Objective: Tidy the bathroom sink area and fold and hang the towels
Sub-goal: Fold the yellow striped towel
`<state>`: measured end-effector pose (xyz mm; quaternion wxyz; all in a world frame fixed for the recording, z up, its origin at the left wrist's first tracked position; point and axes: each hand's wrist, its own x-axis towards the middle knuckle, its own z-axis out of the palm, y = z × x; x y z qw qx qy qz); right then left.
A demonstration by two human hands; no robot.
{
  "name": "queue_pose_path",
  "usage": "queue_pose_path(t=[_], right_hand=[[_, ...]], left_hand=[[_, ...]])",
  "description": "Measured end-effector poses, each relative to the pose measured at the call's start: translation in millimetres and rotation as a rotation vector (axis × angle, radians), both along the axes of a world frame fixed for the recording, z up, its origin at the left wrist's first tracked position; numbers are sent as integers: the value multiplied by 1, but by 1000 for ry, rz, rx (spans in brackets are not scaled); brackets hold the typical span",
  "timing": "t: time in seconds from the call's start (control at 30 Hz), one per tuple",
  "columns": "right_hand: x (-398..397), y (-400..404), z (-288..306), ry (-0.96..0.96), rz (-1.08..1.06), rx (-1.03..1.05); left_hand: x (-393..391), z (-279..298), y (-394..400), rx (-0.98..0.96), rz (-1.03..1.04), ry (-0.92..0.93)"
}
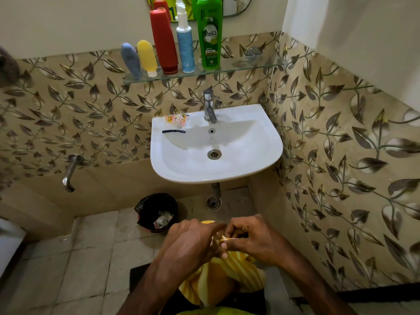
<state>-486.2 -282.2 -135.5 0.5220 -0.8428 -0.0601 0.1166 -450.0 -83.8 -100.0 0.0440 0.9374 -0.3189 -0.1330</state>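
A yellow and white striped towel (229,272) hangs in front of me, low in the view. My left hand (193,242) and my right hand (246,236) meet at its top edge, and the fingers of both pinch the cloth there. The white sink (261,155) juts from the tiled wall ahead. On its back left rim lie small orange sachets (176,119) and a thin dark strip (173,131). Above it a glass shelf (250,63) carries a grey-blue tube (130,60), a yellow tube (147,57), a red bottle (163,42), a white spray bottle (185,46) and a green shampoo bottle (209,35).
A small bin lined with a black bag (156,211) stands on the floor under the sink's left side. A steel wall tap (69,173) sticks out at the left. A floor drain (213,202) lies below the sink pipe. A tiled wall closes in on the right.
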Motion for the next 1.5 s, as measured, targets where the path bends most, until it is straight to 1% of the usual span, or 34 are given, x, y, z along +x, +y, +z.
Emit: queue_pose_path(t=[0.03,0.17,0.27,0.37,0.43,0.5,0.63,0.77,0.83,0.93,1.0,1.07,1.13,1.2,1.27,1.33,1.37,1.43,1.5], right_hand=[[0,-2,2,4,-4,-3],[-2,-12,4,33,18,-8],[-4,-19,1,34,55,16],[-2,-25,-4,158,151,24],[0,-25,-14,238,236,-2],[2,-23,-19,275,258,-28],[11,-23,-24,220,262,-169],[16,-18,-26,44,121,-298],[16,-14,-24,-11,95,-252],[11,-11,-25,-23,126,-61],[9,-13,-27,-46,105,61],[10,-19,-27,-50,96,74],[12,-27,-25,-59,146,-65],[13,-32,-19,-6,223,-288],[13,-31,-12,176,236,-479],[10,-32,-13,390,207,-553],[8,-34,-16,425,221,-593],[6,-37,-22,409,251,-720],[6,-38,-28,416,242,-804]], left_hand=[[2,1,-2,-17,2,4],[6,4,-5,28,-1,6],[6,1,-2,-29,-2,-30],[4,-1,0,-82,-21,-43],[2,1,-1,-83,-31,-54],[0,1,1,-67,-28,-70],[-5,1,4,-51,-25,-54],[-7,3,7,-60,-2,-64],[-5,7,10,-71,20,-61],[1,15,20,-75,48,-58],[5,20,27,-85,70,-68],[8,23,32,-90,93,-69],[7,24,32,-98,99,-77],[6,24,31,-86,95,-89],[7,24,33,-78,103,-99],[11,28,38,-90,117,-112],[13,29,40,-102,121,-116],[13,30,41,-97,113,-116],[10,28,38,-69,92,-120]])
